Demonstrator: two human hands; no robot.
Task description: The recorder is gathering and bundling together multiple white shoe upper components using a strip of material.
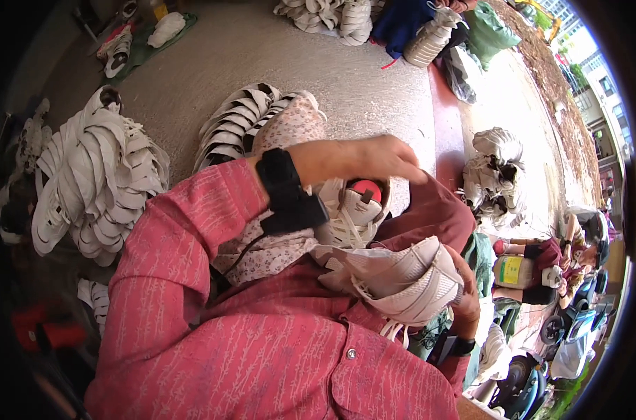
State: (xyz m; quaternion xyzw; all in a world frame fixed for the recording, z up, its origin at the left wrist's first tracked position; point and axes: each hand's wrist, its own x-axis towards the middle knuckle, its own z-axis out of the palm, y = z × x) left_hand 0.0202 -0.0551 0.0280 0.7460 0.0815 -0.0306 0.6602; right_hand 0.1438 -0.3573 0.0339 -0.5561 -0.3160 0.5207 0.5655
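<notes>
My left hand [384, 157], black band and device at its wrist, reaches across above my lap. Its fingers are bent and pressed together near my dark red knee; whatever they may pinch cannot be made out. At the right, my right hand [465, 283] wraps round the end of several nested white shoe uppers [409, 280], held against my front with laces hanging below. Between the hands, on my lap, lies another white shoe upper [353, 213] with a red patch inside and loose laces. A floral cloth [279, 250] covers part of my lap.
Stacked white shoe uppers [97, 175] form a large heap at left. Black-and-white strips of stacked uppers [237, 122] lie beyond my lap. More bundled uppers [496, 171] stand at right. Another person [570, 259] sits far right near parked scooters [577, 322]. A green sack [491, 35] is at the back.
</notes>
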